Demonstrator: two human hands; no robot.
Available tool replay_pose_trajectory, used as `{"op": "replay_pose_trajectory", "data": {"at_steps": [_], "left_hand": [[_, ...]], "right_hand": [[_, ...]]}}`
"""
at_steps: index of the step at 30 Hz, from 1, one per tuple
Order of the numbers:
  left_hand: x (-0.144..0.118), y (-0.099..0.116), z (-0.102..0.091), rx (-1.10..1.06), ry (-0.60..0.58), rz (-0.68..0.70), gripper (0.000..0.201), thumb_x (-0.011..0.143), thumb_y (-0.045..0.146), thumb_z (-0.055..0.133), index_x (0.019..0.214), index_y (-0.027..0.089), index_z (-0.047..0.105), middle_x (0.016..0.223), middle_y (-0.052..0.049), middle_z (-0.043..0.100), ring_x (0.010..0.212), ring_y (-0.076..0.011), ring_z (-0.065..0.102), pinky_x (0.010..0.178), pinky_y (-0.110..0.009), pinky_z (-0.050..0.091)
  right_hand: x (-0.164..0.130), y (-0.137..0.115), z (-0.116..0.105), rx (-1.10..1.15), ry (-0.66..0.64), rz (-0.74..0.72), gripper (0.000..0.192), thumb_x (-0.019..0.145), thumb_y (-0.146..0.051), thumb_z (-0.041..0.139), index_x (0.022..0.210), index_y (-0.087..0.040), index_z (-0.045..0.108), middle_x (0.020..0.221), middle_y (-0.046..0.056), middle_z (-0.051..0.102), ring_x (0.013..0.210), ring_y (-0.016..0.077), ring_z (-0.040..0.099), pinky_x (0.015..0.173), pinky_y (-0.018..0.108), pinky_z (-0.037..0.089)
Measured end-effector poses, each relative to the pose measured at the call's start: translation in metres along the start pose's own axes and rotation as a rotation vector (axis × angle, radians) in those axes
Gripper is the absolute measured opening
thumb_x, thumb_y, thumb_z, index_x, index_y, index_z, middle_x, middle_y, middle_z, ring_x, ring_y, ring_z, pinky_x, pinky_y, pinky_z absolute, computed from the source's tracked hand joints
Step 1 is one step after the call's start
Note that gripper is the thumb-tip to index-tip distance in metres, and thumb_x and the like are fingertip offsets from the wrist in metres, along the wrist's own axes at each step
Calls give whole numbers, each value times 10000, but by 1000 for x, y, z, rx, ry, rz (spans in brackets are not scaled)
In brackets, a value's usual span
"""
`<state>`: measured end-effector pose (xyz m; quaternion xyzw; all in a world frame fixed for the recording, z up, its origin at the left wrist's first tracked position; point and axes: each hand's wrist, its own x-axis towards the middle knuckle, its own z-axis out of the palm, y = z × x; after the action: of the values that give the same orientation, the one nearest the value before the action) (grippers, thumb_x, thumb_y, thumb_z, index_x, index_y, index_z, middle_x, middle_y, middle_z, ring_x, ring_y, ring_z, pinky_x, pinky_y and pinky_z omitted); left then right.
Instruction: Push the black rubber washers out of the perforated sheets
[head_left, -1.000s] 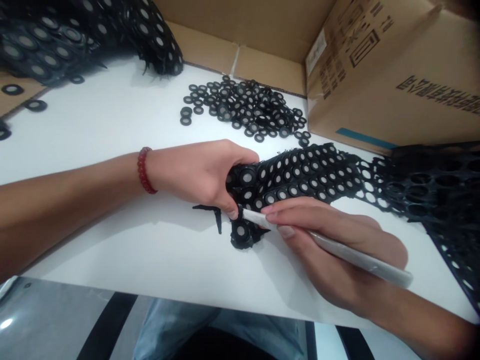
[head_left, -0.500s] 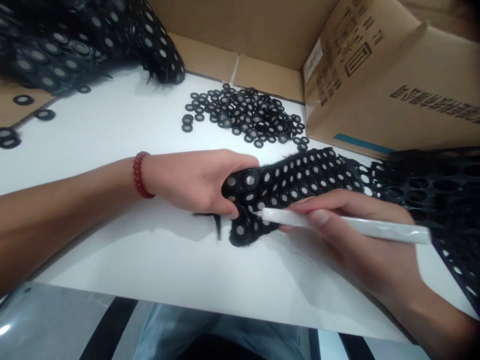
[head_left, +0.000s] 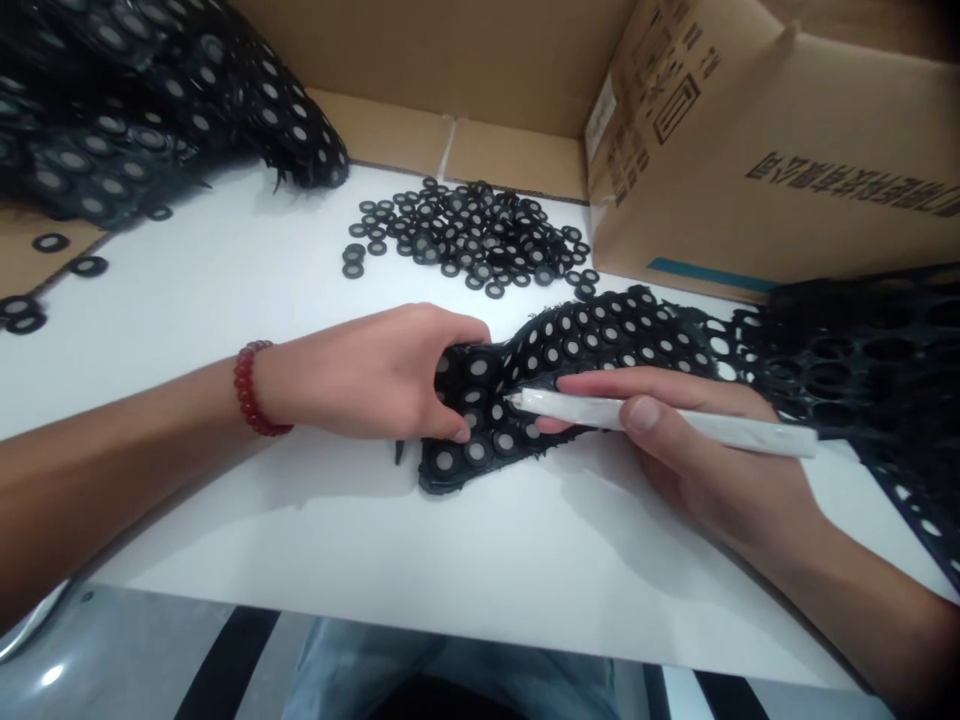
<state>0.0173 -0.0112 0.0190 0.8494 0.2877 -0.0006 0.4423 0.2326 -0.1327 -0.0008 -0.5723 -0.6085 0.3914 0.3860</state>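
Observation:
A black rubbery sheet with rows of round pale-centred discs lies on the white table, its middle raised in a fold. My left hand, with a red bead bracelet at the wrist, grips the sheet's left end between thumb and fingers. My right hand is closed around a white pen-like tool. The thin tip of that tool points left and meets the sheet among the discs, close to my left thumb. Some right fingertips are tucked against the sheet.
Loose black rings with pale centres form a pile behind the sheet. Cardboard boxes stand at the back and right. More disc-studded sheets are heaped at upper left. A holed black sheet lies at right.
The sheet's left end has flattened out, showing more discs. The tool tip has shifted slightly relative to the sheet. The whole view has moved a little; both hands keep their hold.

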Motion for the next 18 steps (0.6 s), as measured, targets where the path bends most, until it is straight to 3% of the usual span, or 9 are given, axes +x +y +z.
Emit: {"op": "replay_pose_trajectory", "data": {"at_steps": [6,18], "left_hand": [[3,-2,0,-129,14,5,293,598,298,760,809,168,603,738,19,657,633,-115,591,496,-173,437],[4,-4,4,-208,29,18,299,581,271,763,823,155,631,771,-2,680,674,-149,631,559,-209,483]], "right_hand": [[-1,-6,9,-39,5,-98,182,761,-193,685,918,-285,683,846,-50,743,721,108,699,573,142,551],[-1,-6,11,-133,29,-165,171,755,-152,668,879,-269,684,852,-27,739,704,124,696,574,182,566]]}}
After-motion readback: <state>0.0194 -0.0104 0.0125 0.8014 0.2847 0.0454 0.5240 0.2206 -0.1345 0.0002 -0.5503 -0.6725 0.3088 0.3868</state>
